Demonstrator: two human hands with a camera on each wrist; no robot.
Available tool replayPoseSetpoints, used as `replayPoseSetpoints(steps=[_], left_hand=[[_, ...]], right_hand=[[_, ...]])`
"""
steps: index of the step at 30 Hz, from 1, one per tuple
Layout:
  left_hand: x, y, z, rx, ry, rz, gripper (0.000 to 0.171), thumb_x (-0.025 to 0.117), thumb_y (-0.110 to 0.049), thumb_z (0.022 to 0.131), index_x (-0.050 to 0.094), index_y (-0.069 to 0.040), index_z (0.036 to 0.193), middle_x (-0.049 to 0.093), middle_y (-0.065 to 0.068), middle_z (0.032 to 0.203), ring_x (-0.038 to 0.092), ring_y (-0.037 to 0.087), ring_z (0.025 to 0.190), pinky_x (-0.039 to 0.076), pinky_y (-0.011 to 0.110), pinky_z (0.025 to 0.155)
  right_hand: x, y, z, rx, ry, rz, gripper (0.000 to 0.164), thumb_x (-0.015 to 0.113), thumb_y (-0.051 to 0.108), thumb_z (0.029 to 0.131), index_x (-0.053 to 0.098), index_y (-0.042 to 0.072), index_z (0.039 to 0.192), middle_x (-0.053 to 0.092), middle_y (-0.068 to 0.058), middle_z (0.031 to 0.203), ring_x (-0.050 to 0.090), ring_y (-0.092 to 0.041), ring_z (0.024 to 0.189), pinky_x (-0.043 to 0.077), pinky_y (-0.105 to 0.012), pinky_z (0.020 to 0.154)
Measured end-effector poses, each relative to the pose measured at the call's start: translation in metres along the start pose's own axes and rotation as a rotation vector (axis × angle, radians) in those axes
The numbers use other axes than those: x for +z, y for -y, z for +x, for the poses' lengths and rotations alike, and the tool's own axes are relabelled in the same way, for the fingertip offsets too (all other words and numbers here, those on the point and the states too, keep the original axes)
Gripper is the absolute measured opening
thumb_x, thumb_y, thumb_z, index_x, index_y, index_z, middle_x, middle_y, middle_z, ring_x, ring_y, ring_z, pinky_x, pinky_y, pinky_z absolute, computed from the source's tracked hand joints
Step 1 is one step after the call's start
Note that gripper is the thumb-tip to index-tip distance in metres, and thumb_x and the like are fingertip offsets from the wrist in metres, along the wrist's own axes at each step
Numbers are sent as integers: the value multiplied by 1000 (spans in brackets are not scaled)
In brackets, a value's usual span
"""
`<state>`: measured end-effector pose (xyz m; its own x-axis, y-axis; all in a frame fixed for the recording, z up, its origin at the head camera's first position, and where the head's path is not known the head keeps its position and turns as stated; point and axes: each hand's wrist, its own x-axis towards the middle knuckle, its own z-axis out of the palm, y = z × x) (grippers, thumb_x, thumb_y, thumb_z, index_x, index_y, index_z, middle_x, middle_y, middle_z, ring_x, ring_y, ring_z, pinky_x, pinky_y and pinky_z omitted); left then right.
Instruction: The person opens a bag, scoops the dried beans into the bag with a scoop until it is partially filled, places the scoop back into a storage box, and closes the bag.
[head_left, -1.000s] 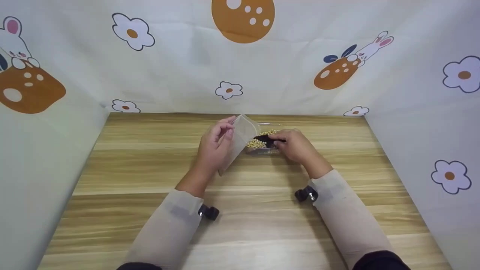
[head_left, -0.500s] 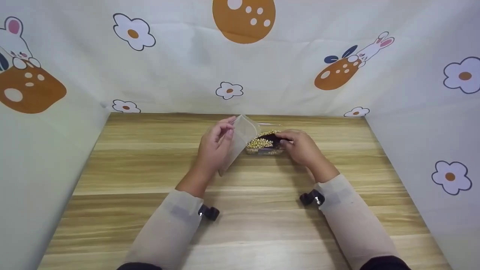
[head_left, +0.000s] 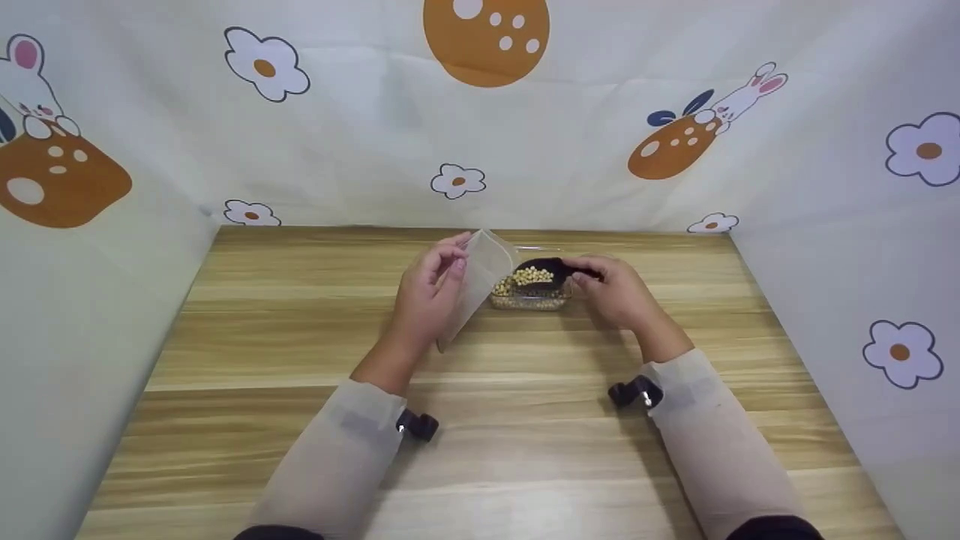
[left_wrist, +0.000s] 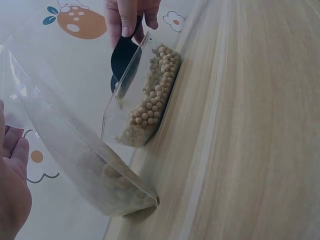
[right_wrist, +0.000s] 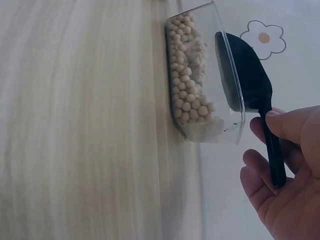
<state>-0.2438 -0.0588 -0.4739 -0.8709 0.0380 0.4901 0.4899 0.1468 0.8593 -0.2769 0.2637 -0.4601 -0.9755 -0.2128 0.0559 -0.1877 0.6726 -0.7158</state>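
Observation:
My right hand [head_left: 619, 292] grips the handle of a black scoop [right_wrist: 247, 75], level over a clear plastic box [head_left: 529, 301]. Yellowish soybeans [head_left: 534, 275] lie heaped in the scoop's bowl, and more soybeans [right_wrist: 187, 95] fill the lower part of the box. With its fingers at the top edge, my left hand [head_left: 433, 289] holds a translucent pouch [head_left: 480, 274] upright, its mouth spread beside the box's left end. Some soybeans [left_wrist: 120, 185] show through the pouch's bottom, which stands on the table in the left wrist view.
A wood-grain table [head_left: 300, 330] lies beneath everything. Behind it and on both sides hangs a pale cloth [head_left: 360, 135] printed with flowers, rabbits and orange fruit; the box stands near the table's back edge.
My right hand has drawn back to the right and lifted the scoop out of the soybeans, now with a load in its bowl. The left hand and pouch have stayed put.

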Motion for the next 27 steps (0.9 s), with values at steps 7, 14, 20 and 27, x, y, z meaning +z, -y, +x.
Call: replayPoseSetpoints(steps=[7, 14, 20, 27], left_hand=[[0, -1, 0, 3, -2, -14, 14, 59, -14, 109, 69, -5, 114, 68, 3, 149, 63, 20, 141, 52, 32, 120], [0, -2, 1, 11, -5, -21, 14, 59, -13, 110, 68, -3, 114, 68, 5, 148, 63, 21, 141, 51, 32, 121], [0, -1, 1, 5, -5, -19, 14, 59, -13, 109, 68, -3, 114, 68, 4, 148, 62, 21, 141, 50, 33, 122], [0, -1, 1, 5, 4, -33, 14, 58, -12, 110, 67, -2, 115, 67, 7, 149, 61, 22, 142, 50, 31, 122]], right_hand=[[-6, 0, 0, 7, -26, 130, 32, 65, 13, 107, 72, 11, 138, 70, -15, 145, 63, -31, 137, 52, -42, 118], [-14, 9, -1, 42, -41, 172, 33, 65, 19, 108, 72, 15, 139, 71, -10, 143, 68, -23, 123, 55, -14, 94], [-21, 16, -2, 56, -51, 206, 34, 64, 22, 108, 70, 15, 141, 67, -10, 147, 66, -23, 128, 55, -11, 94], [-31, 26, -2, 3, -88, 255, 33, 65, 20, 108, 72, 13, 139, 67, -9, 147, 64, -17, 131, 53, -10, 98]])
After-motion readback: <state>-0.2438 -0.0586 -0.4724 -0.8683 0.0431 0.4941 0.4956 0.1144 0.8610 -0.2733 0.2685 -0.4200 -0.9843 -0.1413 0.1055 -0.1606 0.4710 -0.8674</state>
